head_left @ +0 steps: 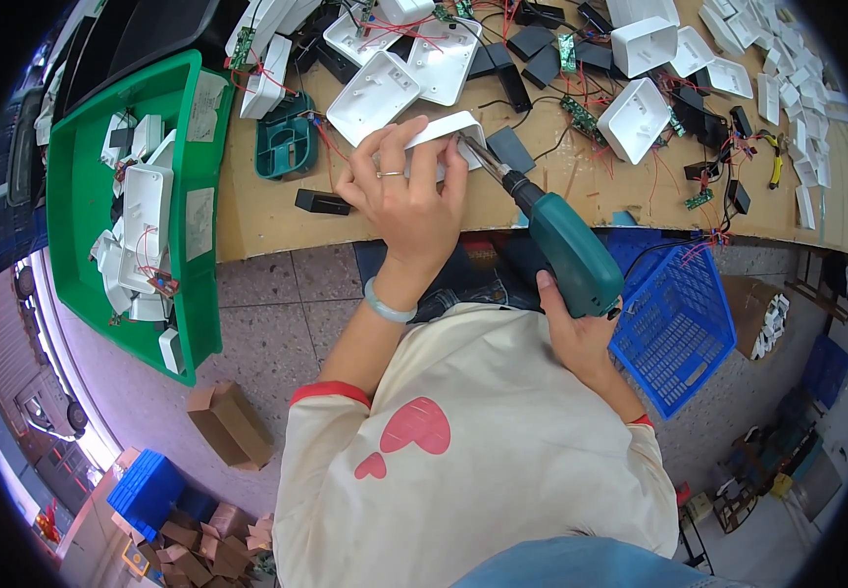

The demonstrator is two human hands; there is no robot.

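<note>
My left hand (406,186), a ring on one finger, grips a white plastic casing (451,125) at the near edge of the table. The fingers curl over it and hide part of its inside. In my right hand (578,340) is a dark green electric screwdriver (573,250), held by its body. Its metal shaft slants up and left, and the tip meets the casing beside my left fingertips. Whether a screw sits under the tip is too small to tell. Another white casing (375,98) lies just beyond my left hand.
A green bin (206,167) with white casings stands at the left. Near it sits a small teal parts tray (287,137). Circuit boards (581,118), wires and black boxes spread across the table (277,220). A blue basket (674,333) stands below the table edge at right.
</note>
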